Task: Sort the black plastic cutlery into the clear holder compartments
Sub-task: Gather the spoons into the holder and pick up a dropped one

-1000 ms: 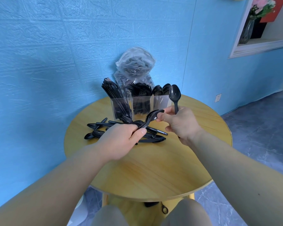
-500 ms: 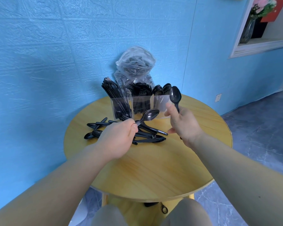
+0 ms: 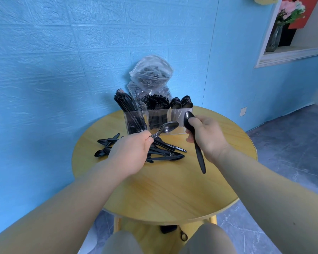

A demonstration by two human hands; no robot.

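A clear three-compartment holder [image 3: 178, 132] stands at the back of the round wooden table [image 3: 173, 189], with knives on the left, forks in the middle and spoons on the right. My left hand [image 3: 130, 154] pinches the handle of a black spoon [image 3: 166, 127], bowl pointing toward the holder's front. My right hand [image 3: 206, 137] grips a second black spoon [image 3: 197, 151] near its bowl, handle hanging down over the table. A pile of loose black cutlery [image 3: 165, 153] lies on the table beneath my left hand.
A clear plastic bag [image 3: 151, 77] with more black cutlery leans against the blue wall behind the holder. A wall niche with a vase of flowers [image 3: 283, 24] is at the upper right. My knees show below the table's near edge.
My right hand tipped its spoon from upright to handle-down and shifted its grip toward the bowl. My left hand lifted its spoon slightly toward the holder.
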